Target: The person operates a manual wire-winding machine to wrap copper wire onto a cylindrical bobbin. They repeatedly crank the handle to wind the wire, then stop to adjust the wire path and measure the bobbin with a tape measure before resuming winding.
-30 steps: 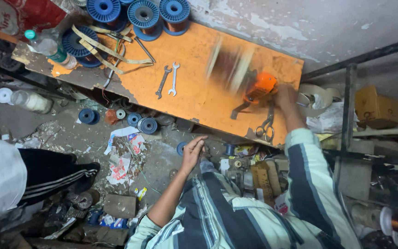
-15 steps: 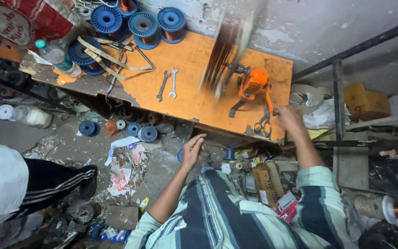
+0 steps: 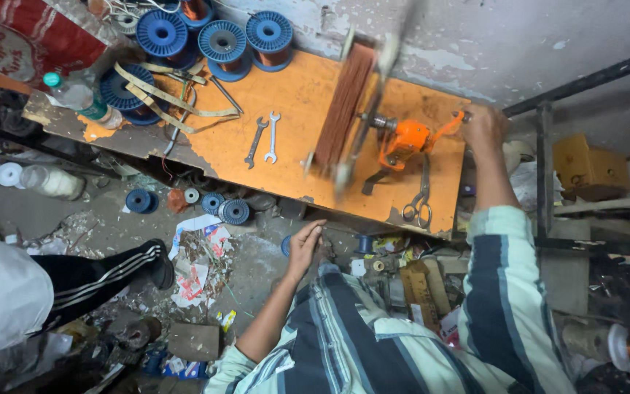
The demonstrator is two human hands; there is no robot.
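Orange metal fills the right hand (image 3: 484, 125), which is closed round the crank handle of the hand-cranked winding machine (image 3: 406, 138) at about two o'clock in the view. Just to nine o'clock of the winder, a copper wire coil (image 3: 344, 106) on its blurred frame is wound on the shaft. At six o'clock of the winder lie scissors (image 3: 418, 206) on the orange workbench (image 3: 293, 102). Farther toward nine o'clock rest two spanners (image 3: 265, 138), and at eleven o'clock stand blue spools of copper wire (image 3: 222, 44). The left hand (image 3: 305, 244) hangs below the bench edge near centre, fingers loosely spread, holding nothing I can make out. At eight o'clock a second person's leg in a black striped trouser (image 3: 103, 273) stands on the littered floor.
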